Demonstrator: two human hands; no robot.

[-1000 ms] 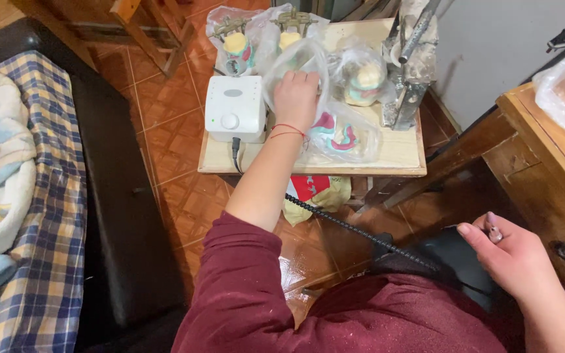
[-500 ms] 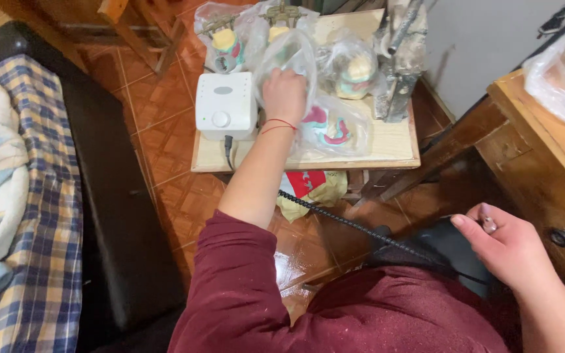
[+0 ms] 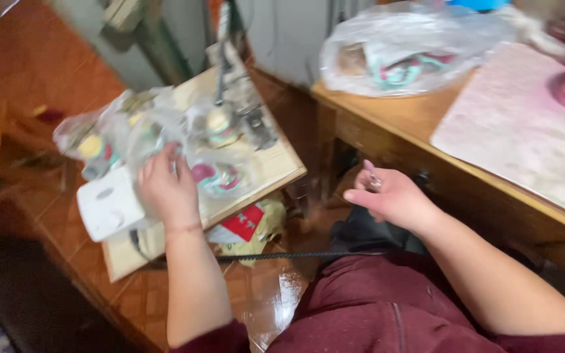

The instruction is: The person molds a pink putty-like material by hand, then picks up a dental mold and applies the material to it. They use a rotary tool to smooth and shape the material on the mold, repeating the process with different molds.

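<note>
The left hand [image 3: 165, 186] rests on a heap of clear, crinkled plastic bags [image 3: 165, 134] on the small wooden tabletop [image 3: 276, 167]. Its grip is closed on the soft plastic, the fingers curled into the folds. Inside the bags are small round things in yellow, pink and green, but the picture is blurred and I cannot tell what they are. At about 8 o'clock from this hand, just beside it, lies a white plastic box [image 3: 108, 204] with rounded corners, smooth and a little shiny.

The right hand [image 3: 390, 195] is well apart, at 3 o'clock from the left one, in the air in front of a bigger wooden desk [image 3: 393, 124]. Its grip is pressed together, thumb against fingers, pinching a small thin object [image 3: 373, 180]; its shape is too small to read. A dark, thin cord [image 3: 295, 256] runs across below both hands, over the knees in dark red cloth.

On the desk, at 12 o'clock from the right hand, sits a large cloudy plastic bag [image 3: 413, 46], puffed and wrinkled. Under the small tabletop lies a crumpled yellow and red package [image 3: 250, 225] on the glossy brown floor tiles [image 3: 263, 294].
</note>
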